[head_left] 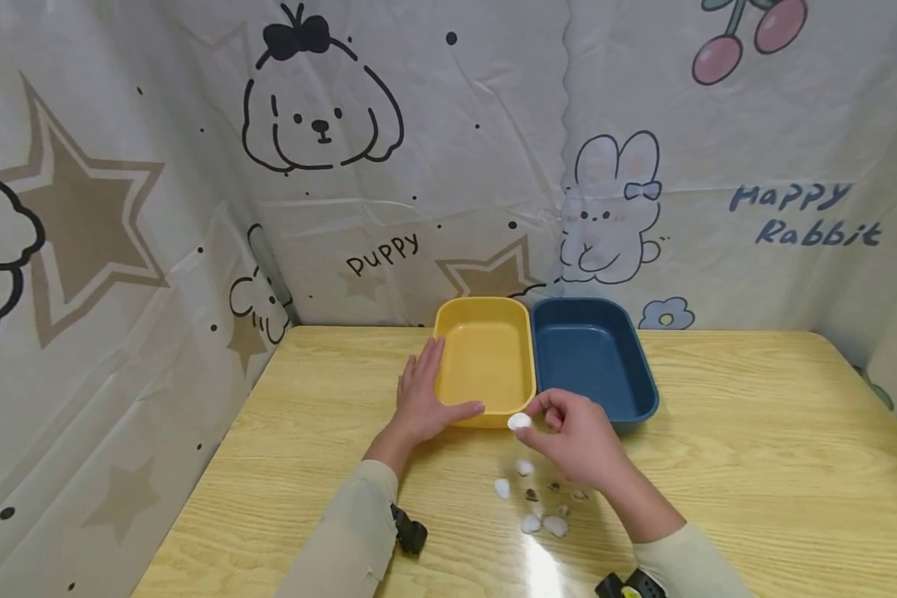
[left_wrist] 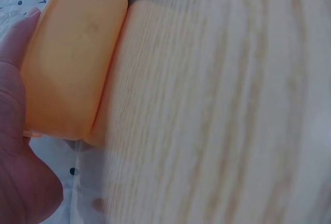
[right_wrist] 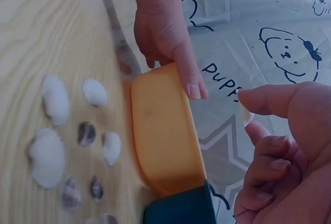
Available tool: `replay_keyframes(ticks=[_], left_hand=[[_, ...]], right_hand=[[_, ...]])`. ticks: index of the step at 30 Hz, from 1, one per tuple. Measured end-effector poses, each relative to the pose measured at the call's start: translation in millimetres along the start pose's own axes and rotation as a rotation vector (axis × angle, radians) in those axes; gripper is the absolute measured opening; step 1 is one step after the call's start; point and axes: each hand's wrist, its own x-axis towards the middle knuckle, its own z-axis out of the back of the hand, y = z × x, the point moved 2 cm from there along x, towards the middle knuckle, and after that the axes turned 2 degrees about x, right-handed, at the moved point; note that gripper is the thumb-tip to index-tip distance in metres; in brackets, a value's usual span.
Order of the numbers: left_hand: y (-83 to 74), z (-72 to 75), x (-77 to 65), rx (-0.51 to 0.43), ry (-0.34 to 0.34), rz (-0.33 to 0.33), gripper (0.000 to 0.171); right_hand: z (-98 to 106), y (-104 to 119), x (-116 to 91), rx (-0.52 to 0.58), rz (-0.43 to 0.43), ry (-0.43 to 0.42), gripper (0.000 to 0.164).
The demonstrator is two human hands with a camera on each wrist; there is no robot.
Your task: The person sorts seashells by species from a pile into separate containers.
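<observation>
My right hand (head_left: pixel 579 436) pinches a white seashell (head_left: pixel 519 422) between thumb and finger, just beyond the near edge of the yellow container (head_left: pixel 486 365). In the right wrist view that shell (right_wrist: pixel 246 114) is seen nearly edge-on at the fingertips. My left hand (head_left: pixel 421 404) rests against the yellow container's near left corner, fingers straight along its left side and thumb over the near rim. Below the right hand, several loose shells lie on the table, among them a white shell (head_left: pixel 502 488) and a small dark shell (head_left: pixel 531 495).
A dark blue container (head_left: pixel 590 361) stands right beside the yellow one, both near the back of the wooden table (head_left: pixel 755 457). Behind them hangs a patterned curtain (head_left: pixel 486 166), with another stretch along the left side.
</observation>
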Motion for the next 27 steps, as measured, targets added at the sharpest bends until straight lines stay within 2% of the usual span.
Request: replay_keyframes(ticks=[7,18,27], left_hand=[[-1.0,-1.1,2.3,0.002,0.003,0.002,0.124],[-2.3,0.6,-4.0,-0.025,0.008,0.054,0.125],[-0.7,-0.9,-1.8,-0.008,0.012,0.014,0.126]], right_hand=[[0.0,4.4,14.2,0.018,-0.009,0.011,0.022],[-3.0,2.3,42.3,0.027,-0.032,-0.063,0.026],[0.9,2.4,66.2,-0.013,0.002,-0.138,0.029]])
